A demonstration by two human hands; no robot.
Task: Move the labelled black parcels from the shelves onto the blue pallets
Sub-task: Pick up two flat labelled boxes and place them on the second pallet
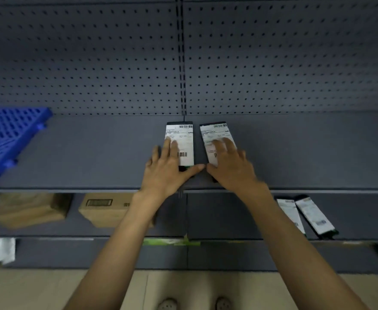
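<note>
Black parcels with white labels lie side by side on the grey metal shelf (83,153), and a hand rests on each: the left hand (167,170) lies flat with spread fingers on the left parcel (184,139), the right hand (230,166) likewise splayed on the right parcel (214,133), thumbs nearly meeting between them. Neither hand seems to have closed into a grip yet; the fingers press down on the labels rather than curl round an edge, though the right hand is blurred. Judging by this, the pick-up of this pair is only beginning. Two more labelled parcels (304,214) wait on the lower shelf to the right, so work plainly remains there too. A blue pallet (7,139) sits at the left end of the same upper shelf, with no parcel visible on the part shown. Behind stands grey pegboard backing (94,59); cardboard boxes (103,208) sit on the lower shelf at left, and pale floor shows below with the person's shoes.
</note>
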